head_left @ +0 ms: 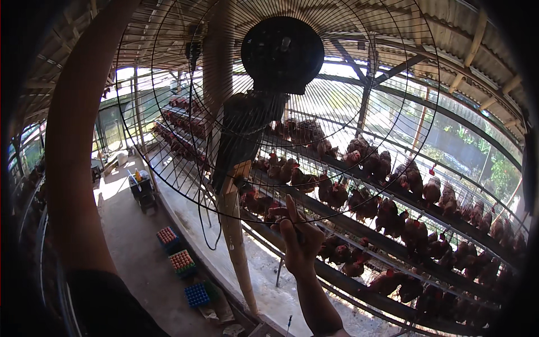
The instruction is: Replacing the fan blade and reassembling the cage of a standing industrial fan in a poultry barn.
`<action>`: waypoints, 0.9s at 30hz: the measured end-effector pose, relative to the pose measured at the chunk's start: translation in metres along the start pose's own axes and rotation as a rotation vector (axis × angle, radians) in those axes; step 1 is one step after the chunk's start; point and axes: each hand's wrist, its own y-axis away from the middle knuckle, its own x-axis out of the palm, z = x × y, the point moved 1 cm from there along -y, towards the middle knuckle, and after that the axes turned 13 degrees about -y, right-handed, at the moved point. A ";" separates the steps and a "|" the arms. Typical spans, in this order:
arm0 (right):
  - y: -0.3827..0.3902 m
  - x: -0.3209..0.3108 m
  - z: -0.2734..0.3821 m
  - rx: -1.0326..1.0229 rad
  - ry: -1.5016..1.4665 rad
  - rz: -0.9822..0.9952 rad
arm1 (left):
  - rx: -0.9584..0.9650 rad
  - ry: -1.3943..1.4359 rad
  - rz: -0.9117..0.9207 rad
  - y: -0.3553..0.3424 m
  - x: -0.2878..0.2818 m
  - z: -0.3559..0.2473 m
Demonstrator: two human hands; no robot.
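Observation:
A round wire fan guard (191, 199) fills the upper middle of the view, with the black fan motor (283, 53) showing behind its wires. The motor's dark bracket (238, 132) is fixed to a wooden post (232, 247). At the guard's lower rim is my right hand (301, 244), index finger pointing up along the wires, thumb and other fingers bent around the rim. My left arm (78, 157) reaches up along the left side; the left hand is beyond the top edge. A thin dark cable (205, 227) hangs in a loop beside the post.
Tiers of cages with brown hens (393, 219) run along the right and behind the fan. Egg trays, including an empty-looking blue tray (196, 294) and a filled one (182, 262), stand on the walkway below. A dark cart (142, 191) stands farther back. Roof beams (469, 50) slope overhead.

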 end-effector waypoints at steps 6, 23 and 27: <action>0.008 0.003 0.001 -0.018 -0.024 0.035 | 0.087 0.024 0.050 0.000 0.007 0.004; 0.004 0.011 0.004 -0.003 -0.003 0.023 | 0.203 -0.189 -0.318 -0.016 0.011 0.015; 0.010 0.012 0.001 -0.001 -0.065 0.009 | 0.188 -0.167 -0.254 -0.017 0.012 0.012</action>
